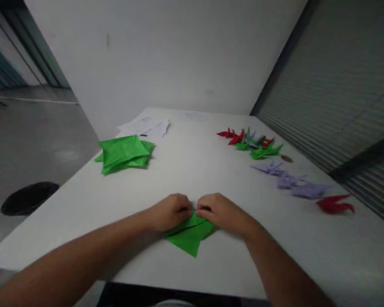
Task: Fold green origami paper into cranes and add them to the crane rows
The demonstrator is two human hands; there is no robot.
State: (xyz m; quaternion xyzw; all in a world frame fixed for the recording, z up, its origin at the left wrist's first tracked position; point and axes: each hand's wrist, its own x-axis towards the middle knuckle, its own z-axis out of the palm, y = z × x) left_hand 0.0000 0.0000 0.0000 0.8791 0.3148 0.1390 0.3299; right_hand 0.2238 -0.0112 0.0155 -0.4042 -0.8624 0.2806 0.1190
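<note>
A partly folded sheet of green paper (pixel 188 239) lies on the white table near its front edge, one point facing me. My left hand (pixel 174 212) pinches its far left edge between thumb and fingers. Close beside it, my right hand (pixel 216 211) pinches the far right edge of the same paper. The two sets of fingertips nearly meet at the paper's far end and hide part of it.
A stack of green paper sheets (pixel 124 152) sits to the left, with printed white papers (pixel 145 126) behind it. Along the right side lie several folded paper cranes, including a red crane (pixel 334 204) and a purple crane (pixel 310 190). A black bin (pixel 28 198) stands on the floor at left.
</note>
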